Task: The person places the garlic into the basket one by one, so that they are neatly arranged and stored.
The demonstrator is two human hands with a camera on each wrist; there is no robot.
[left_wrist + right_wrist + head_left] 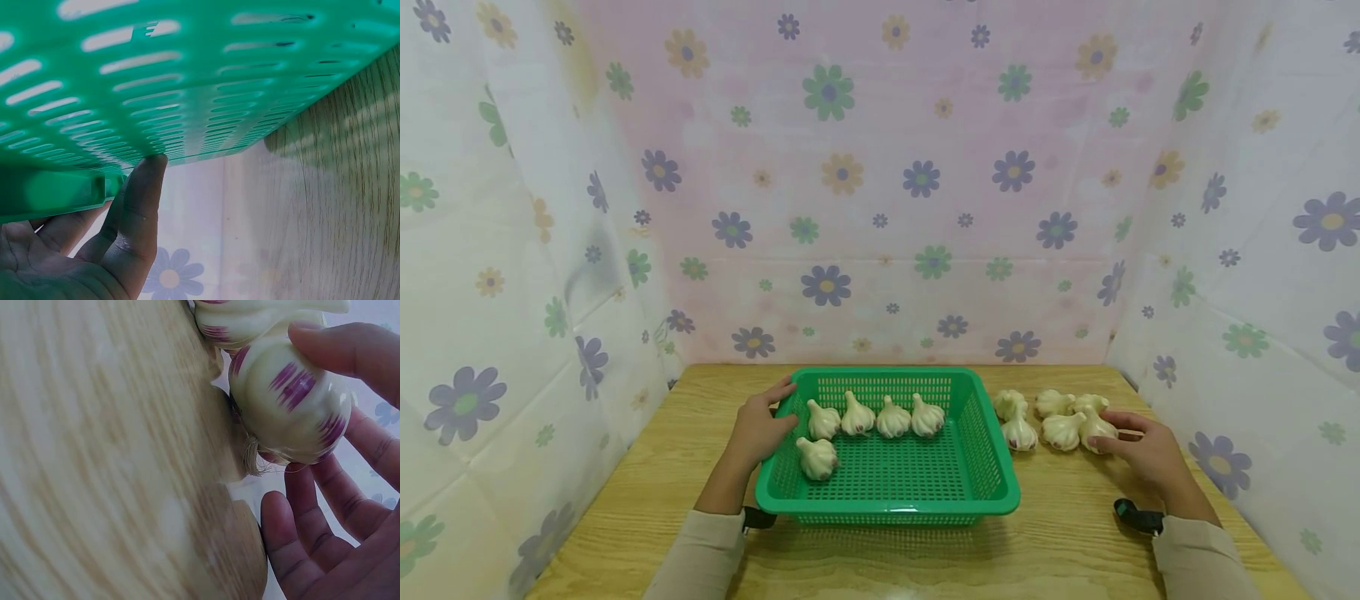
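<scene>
A green plastic basket stands in the middle of the table. My left hand grips its left rim, and the left wrist view shows the fingers against the slotted outer wall. Inside the basket are several garlic bulbs: a row along the back and one bulb in front at the left. To the right of the basket, my right hand pinches a garlic bulb between thumb and fingers, at the right end of a cluster. The purple-streaked bulb sits close over the wood, beside another bulb.
Between basket and right hand lie more garlic bulbs, including a front one near the basket's right wall and another beside the held bulb. Flowered cloth hangs behind and along both sides of the wooden table.
</scene>
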